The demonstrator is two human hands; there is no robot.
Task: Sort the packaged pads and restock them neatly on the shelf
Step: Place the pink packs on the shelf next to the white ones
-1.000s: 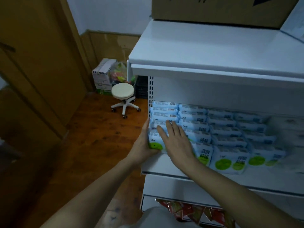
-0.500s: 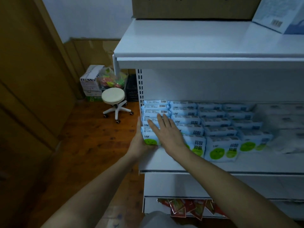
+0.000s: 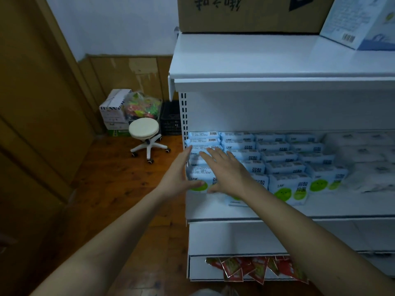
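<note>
Left hand [image 3: 178, 178], fingers straight, flat against the left end of the leftmost row of light-blue plastic-wrapped pad packs [image 3: 203, 162]; right hand [image 3: 226, 174], fingers spread and straight, laid over the row's front packs. Lifted slightly since half a second ago (fingers looser, less pressed down). Packs in front-to-back rows across the white metal shelf [image 3: 277, 207] at frame centre, long axes left-right, green-spotted faces forward. Lower right: red sachets [image 3: 256, 268] in a white shelf tray [image 3: 198, 272].

The pad packs [image 3: 286, 189] are glossy plastic film. The shelf [image 3: 256, 60] is smooth white painted metal. The floor [image 3: 119, 180] is varnished wood; the carton [image 3: 245, 16] is matt cardboard.
</note>
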